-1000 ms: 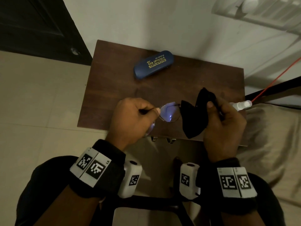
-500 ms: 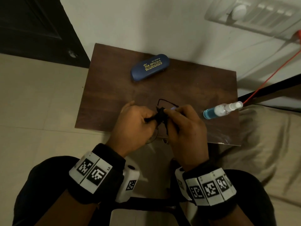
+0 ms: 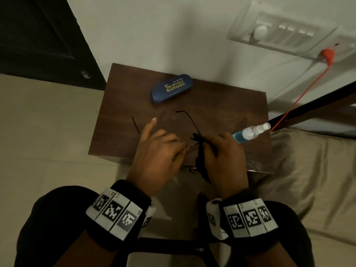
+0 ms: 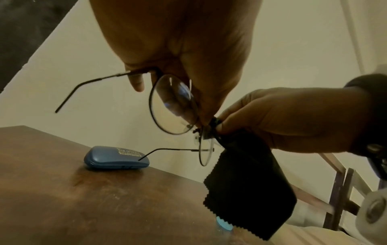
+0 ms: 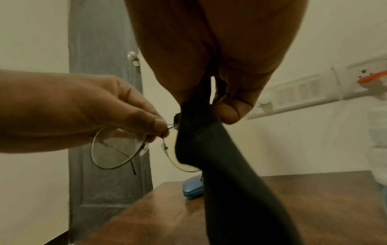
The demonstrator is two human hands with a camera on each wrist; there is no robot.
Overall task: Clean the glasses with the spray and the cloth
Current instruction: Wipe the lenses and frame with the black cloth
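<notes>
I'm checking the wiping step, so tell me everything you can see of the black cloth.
The black cloth looks like thin, matte fabric with zigzag-cut edges. The right hand pinches its top, folded over one lens of the glasses, which the left hand holds. The rest hangs loose above the table; whether it touches it is unclear.

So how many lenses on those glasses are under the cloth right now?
1. The right hand pinches the black cloth over one lens, partly covering it. The other lens, beside the left hand gripping the frame, is bare.
</notes>
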